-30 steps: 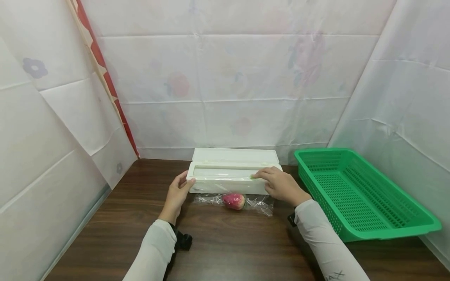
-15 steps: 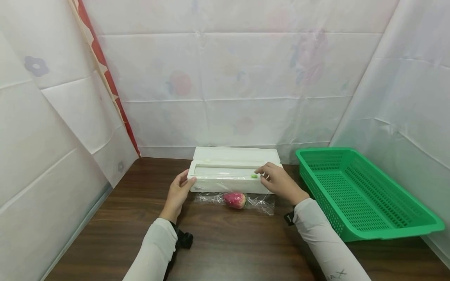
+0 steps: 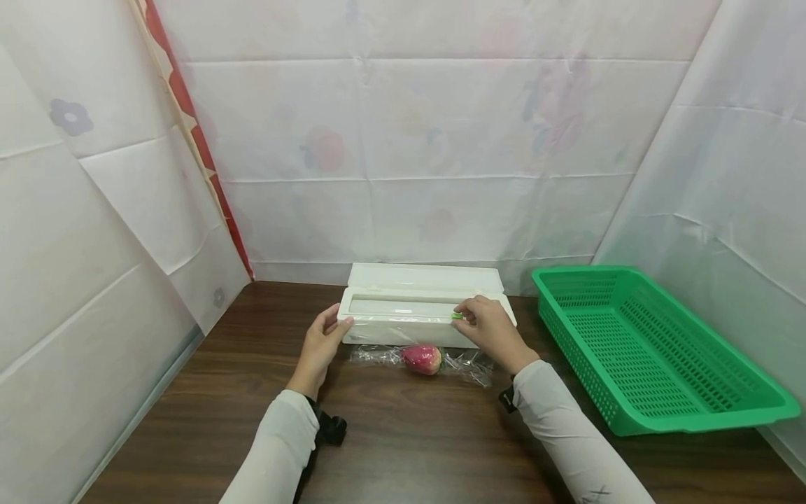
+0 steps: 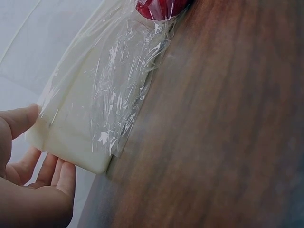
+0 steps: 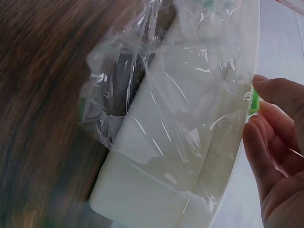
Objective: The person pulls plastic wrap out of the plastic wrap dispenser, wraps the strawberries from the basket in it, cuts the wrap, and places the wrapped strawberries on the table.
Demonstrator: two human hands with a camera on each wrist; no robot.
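Observation:
A white cling film dispenser (image 3: 378,332) stands on the table, its lid (image 3: 425,276) tipped back. My left hand (image 3: 320,346) grips its left end, thumb on the top edge and fingers along the end wall. On the front rail sits a small green slide cutter (image 3: 457,316), which my right hand (image 3: 494,334) pinches between thumb and fingers. Clear cling film (image 5: 166,104) hangs over the dispenser's front down to the table. In front of the dispenser lies a red fruit with a pale end (image 3: 422,359), in the film.
To the right stands a green plastic basket (image 3: 630,425) with slatted sides. The brown wood-grain table (image 3: 403,448) runs toward me. Pale patterned sheets (image 3: 403,140) close in the back and both sides, close behind the dispenser.
My right fingers lifted off the green slide cutter half a second ago and now pinch it again; the cutter sits about where it was. My left hand keeps its grip on the dispenser.

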